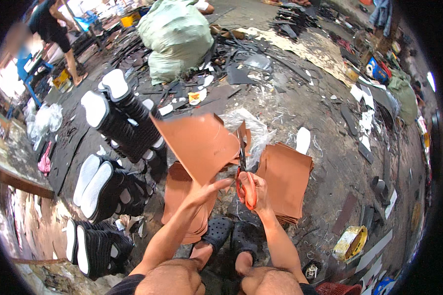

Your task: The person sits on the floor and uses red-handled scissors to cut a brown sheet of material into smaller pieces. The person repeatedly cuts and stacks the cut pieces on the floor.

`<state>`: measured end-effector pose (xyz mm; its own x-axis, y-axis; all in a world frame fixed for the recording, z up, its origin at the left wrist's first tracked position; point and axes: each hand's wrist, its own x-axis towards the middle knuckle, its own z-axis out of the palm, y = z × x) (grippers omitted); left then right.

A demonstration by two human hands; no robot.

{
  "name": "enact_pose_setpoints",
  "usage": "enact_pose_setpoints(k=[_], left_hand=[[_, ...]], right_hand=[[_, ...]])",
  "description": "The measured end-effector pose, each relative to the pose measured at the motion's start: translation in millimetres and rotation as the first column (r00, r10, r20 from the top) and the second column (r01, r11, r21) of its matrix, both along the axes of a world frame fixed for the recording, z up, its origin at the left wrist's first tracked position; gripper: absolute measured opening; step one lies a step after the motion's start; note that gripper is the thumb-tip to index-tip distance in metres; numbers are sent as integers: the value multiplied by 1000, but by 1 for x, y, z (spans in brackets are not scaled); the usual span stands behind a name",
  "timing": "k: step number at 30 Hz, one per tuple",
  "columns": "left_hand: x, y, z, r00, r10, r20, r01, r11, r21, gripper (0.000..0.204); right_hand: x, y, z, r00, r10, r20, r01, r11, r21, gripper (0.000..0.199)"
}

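Right hand [261,190]: fingers closed around orange-handled scissors [250,192]. Left hand [205,193]: fingers pinched a brown sheet [200,145], whose loose far corner could have sagged, misdirecting the cut.

Sheet stack [286,182] right of scissors [242,163], sole stacks [96,189] left.

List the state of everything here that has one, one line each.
Left hand: holding the sheet's near edge
Right hand: closed on the scissors
Scissors: held at the sheet's edge; blade opening unclear
Brown sheet: lifted
Right-hand brown stack: piled on the floor
Left-hand brown stack: partly covered from view
Pale green sack: bulging
Black clogs: worn
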<state>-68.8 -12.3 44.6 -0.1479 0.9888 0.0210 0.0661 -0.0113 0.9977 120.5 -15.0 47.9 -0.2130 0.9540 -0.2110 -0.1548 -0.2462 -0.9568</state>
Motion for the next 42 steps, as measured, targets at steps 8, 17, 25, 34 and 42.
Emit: enact_pose_setpoints(k=[8,17,25,34,42], left_hand=[[12,56,39,681,404,611,-512,859,3,42],[-17,19,10,903,268,335,-313,946,88,46],[-79,39,31,874,228,429,-292,952,90,70],[-89,10,35,906,-240,349,277,959,-61,73],[-25,27,-29,947,-102,-305,170,964,204,51]], right_hand=[[4,14,4,980,-47,191,31,996,85,46],[14,56,17,935,75,346,-142,975,174,49],[38,54,-6,933,18,359,-102,971,218,42],[31,63,24,796,-47,603,-198,922,332,47],[-4,16,4,906,3,423,-71,987,146,47]])
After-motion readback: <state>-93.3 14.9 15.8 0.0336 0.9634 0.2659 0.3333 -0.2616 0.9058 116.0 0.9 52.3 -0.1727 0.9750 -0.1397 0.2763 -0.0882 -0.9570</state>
